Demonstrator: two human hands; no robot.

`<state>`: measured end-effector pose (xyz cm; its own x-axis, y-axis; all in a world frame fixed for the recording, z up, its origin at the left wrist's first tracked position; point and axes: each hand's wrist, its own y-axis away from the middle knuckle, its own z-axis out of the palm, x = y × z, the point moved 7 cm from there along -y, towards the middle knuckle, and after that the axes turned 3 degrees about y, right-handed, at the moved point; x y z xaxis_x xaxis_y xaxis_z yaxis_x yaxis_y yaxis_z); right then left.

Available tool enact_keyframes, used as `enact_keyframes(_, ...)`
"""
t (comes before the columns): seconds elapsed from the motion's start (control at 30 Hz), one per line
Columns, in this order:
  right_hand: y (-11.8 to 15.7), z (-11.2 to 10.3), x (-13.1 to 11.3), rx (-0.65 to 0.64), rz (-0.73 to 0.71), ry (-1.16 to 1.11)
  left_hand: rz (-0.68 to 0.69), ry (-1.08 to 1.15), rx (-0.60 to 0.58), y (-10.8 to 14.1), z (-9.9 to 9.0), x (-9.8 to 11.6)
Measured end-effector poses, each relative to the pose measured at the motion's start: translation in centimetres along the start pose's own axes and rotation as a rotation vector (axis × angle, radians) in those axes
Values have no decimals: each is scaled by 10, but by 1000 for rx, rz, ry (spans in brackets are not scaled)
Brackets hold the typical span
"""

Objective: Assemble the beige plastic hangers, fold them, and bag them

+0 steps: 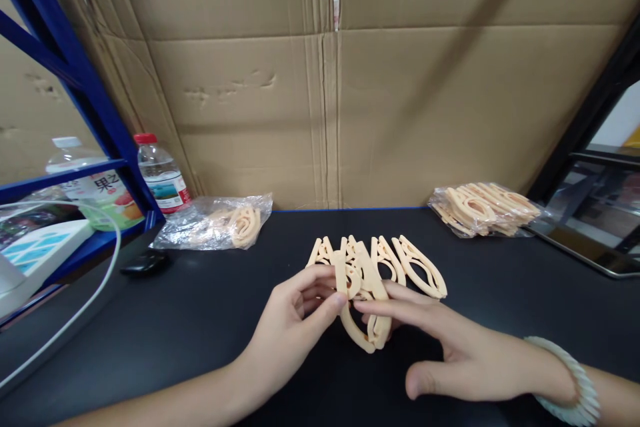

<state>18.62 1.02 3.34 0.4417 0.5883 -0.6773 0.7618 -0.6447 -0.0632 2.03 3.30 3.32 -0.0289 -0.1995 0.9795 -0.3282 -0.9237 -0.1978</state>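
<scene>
A cream-coloured folding plastic piece (377, 290) with two arms and a curved loop is raised at the centre, in front of several similar pieces (423, 267) lying in a row on the black table. My left hand (295, 320) pinches its left arm between thumb and fingers. Beside its right arm is my right hand (465, 347), index finger touching the piece, thumb spread well away; the other fingertips are partly hidden behind it.
Clear bags of similar pieces lie at the back left (233, 223) and back right (487, 208). A black mouse (146, 263), a red-capped bottle (163, 173) and a white cable (113, 267) are at left. Cardboard (250, 107) stands behind; a dark tablet-like object (585, 247) is at right.
</scene>
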Motion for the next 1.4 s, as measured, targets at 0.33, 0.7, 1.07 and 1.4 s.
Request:
enact_keyframes(0.33, 1, -2, 3, 38, -27, 11, -140, 54, 81, -3, -6, -10)
enact_keyframes(0.7, 1, 6, -9, -77, -80, 42, -97, 18, -11, -1, 3, -5)
enact_keyframes(1.07, 8, -28, 18, 225, -51, -90, -217, -86, 195, -28, -62, 13)
enact_keyframes(1.4, 3, -52, 44, 482, 21, -236, -401, -363, 320, -49, -126, -18)
